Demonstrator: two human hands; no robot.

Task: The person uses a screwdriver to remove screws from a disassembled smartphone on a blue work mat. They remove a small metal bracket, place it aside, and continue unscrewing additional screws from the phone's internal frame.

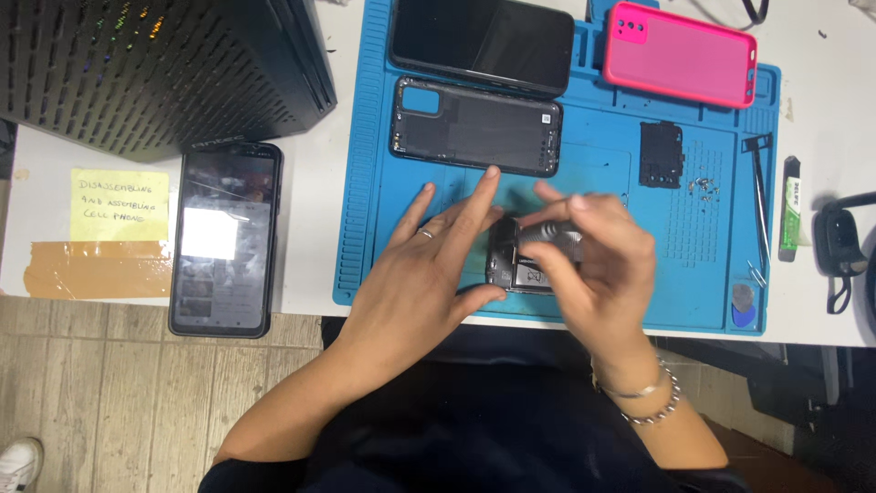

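An opened phone body (516,265) lies on the blue work mat (365,183) near its front edge. My left hand (429,265) rests flat beside it with fingers spread, the thumb against the phone's left side. My right hand (593,265) covers the phone's right part, fingers pinched on a blurred grey metal tool (547,233) held over it. A ring is on my left hand, a bracelet on my right wrist.
On the mat lie a dark back cover (474,128), a black phone (484,41), a pink case (680,55), a small black frame part (661,155), loose screws (704,185) and tweezers (760,201). Another phone (224,239) with lit screen and a yellow note (119,205) lie left.
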